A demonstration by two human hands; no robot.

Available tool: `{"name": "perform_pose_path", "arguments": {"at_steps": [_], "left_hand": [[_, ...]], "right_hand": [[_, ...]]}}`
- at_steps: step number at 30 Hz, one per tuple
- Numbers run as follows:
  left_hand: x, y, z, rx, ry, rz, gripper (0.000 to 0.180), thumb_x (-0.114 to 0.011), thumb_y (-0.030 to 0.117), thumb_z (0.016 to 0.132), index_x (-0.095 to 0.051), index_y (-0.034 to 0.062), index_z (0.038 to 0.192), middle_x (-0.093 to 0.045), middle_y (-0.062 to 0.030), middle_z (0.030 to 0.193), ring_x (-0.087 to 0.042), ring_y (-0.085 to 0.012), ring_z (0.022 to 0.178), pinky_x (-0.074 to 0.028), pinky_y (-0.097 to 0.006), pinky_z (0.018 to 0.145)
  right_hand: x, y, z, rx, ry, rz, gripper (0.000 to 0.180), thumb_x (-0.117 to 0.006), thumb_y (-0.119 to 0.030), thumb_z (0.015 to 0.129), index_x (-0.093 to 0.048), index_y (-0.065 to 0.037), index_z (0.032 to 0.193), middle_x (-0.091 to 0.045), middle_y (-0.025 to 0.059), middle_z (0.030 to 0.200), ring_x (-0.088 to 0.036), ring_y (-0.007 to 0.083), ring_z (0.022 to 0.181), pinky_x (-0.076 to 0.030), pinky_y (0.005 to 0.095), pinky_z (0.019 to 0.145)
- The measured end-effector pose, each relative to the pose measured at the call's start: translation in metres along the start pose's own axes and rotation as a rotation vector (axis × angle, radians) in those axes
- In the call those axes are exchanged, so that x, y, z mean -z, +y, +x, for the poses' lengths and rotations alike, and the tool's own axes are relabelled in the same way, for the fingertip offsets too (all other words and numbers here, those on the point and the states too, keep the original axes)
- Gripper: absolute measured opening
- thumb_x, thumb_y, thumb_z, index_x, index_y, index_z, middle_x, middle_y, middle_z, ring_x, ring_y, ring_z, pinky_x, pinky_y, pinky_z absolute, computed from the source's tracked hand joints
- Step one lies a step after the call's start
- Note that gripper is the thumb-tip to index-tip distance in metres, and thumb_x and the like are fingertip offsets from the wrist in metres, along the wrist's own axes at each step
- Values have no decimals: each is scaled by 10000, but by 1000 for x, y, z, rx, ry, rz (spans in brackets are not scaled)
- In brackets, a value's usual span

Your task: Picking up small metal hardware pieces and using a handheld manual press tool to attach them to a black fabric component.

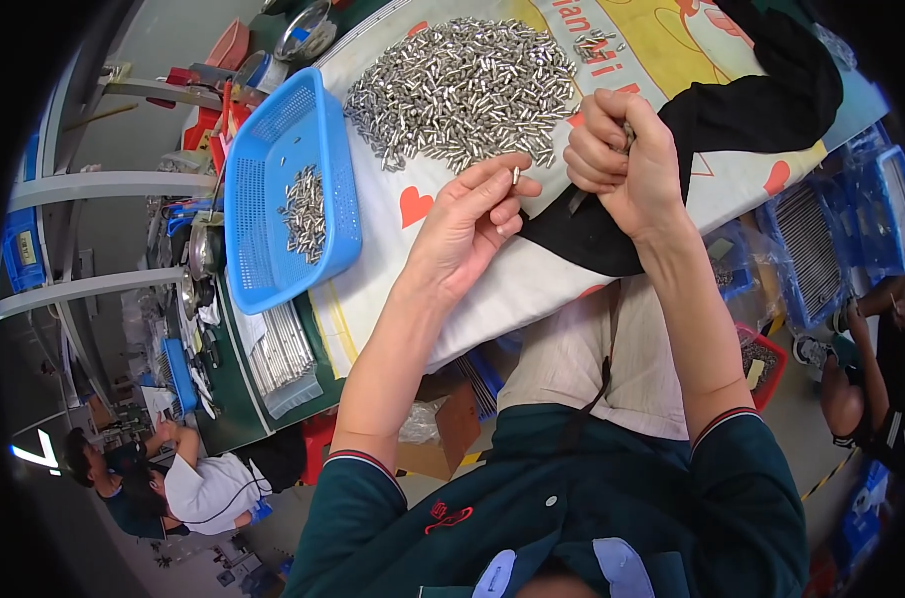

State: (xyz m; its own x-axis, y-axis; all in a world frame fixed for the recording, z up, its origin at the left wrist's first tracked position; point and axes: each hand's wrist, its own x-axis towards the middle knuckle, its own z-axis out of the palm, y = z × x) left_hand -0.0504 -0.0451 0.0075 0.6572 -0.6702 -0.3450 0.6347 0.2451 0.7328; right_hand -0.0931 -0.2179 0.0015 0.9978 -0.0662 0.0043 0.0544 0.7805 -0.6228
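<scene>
My left hand (469,221) pinches a small shiny metal pin (516,176) between thumb and fingertips, just in front of a big heap of similar metal pins (462,90) on the white printed cloth (393,269). My right hand (622,159) is closed in a fist to the right of the heap; a bit of grey metal peeks out near its thumb, the rest hidden by the fingers. Below and beside that fist lies a black cloth (592,239), stretching back to the far right. A blue plastic basket (348,214) stands left of the heap, with a smaller pile of pins (305,214) inside.
A few loose pins (597,45) lie apart at the back. Bagged metal rods (281,349) rest on the green table at left. Blue trays (806,239) and a red bin (761,364) are at right. Other people (208,483) are at lower left and far right.
</scene>
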Motion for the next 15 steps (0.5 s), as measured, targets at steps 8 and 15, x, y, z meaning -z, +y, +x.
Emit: {"name": "perform_pose_path", "arguments": {"at_steps": [8,15], "left_hand": [[2,0,0,22,-14,-12,293,-483,94,869,-459,-48,1124,-567,-93,854,-387,-41,576,-356,-165,509],[3,10,3,-74,162,-122,222,-445,215,891,-496,46,756,-543,-100,762,-413,-96,592,-382,-222,534]], "right_hand": [[1,1,0,-6,-14,12,311,-334,-223,837,-248,-132,552,-205,-42,413,-146,57,367,-135,223,347],[-1,0,0,-1,-8,21,359,-304,-209,880,-255,-136,532,-202,-47,394,-147,62,356,-158,218,340]]}}
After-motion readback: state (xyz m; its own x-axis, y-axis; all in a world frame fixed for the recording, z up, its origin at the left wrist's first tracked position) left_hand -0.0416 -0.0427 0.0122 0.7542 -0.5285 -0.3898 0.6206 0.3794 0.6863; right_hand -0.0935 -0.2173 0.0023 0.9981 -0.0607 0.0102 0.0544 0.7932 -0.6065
